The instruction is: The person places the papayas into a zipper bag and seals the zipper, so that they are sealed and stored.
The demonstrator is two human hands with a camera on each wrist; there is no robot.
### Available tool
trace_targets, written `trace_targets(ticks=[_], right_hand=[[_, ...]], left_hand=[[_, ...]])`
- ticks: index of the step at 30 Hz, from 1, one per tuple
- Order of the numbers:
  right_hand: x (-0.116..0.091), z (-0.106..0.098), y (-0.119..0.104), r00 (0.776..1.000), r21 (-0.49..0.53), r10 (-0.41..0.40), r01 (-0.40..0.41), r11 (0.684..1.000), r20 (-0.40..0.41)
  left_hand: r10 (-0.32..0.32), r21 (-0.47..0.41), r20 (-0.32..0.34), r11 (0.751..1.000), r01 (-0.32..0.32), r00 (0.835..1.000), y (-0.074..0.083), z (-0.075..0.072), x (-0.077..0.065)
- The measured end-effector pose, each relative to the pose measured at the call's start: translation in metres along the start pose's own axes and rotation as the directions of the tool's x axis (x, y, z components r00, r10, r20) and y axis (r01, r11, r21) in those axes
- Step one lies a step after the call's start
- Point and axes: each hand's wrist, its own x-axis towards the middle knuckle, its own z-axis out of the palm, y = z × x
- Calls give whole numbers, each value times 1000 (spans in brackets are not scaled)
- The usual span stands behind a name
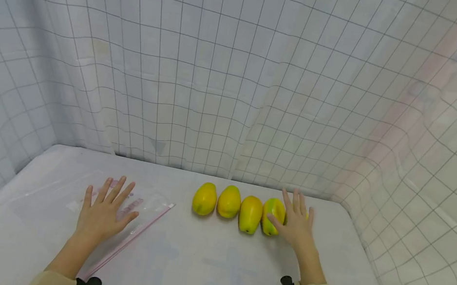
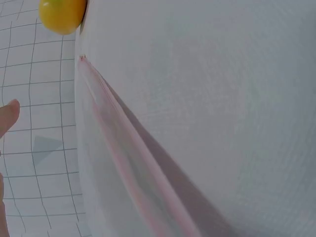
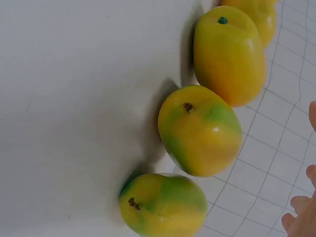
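Observation:
My left hand [image 1: 101, 216], fingers spread, is over a clear zip bag [image 1: 153, 204] on the left part of the table. The bag's pink zip strip [image 2: 116, 123] runs diagonally across the left wrist view, its mouth edges slightly apart. Straight-fingered, my right hand [image 1: 298, 227] is at the right end of a row of yellow mangoes with green patches. It overlaps the rightmost mangoes in the head view, partly hiding a green-streaked mango [image 1: 275, 208]. Beside that lies another yellow mango [image 1: 250, 214]. In the right wrist view, the nearest mango [image 3: 165, 205] shows a dark stem scar. Neither hand holds anything.
Two more mangoes, a left-end mango [image 1: 204, 199] and its neighbour mango [image 1: 229, 202], lie near the table's back edge. A white table [image 1: 191, 275] carries everything. White grid-patterned curtains [image 1: 229, 78] stand behind it and at both sides.

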Motion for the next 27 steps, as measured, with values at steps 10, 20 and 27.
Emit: trace_targets(ticks=[10, 20, 27], right_hand=[[-1, 20, -23, 973, 64, -125, 140, 988, -195], [1, 44, -56, 943, 91, -278, 298, 950, -184], [-3, 57, -83, 930, 93, -356, 364, 927, -92]], left_hand=[[89, -55, -60, 994, -93, 994, -2, 0, -10], [88, -98, -36, 991, -92, 995, -6, -1, -27], [101, -78, 2, 992, -101, 995, -9, 1, -41]])
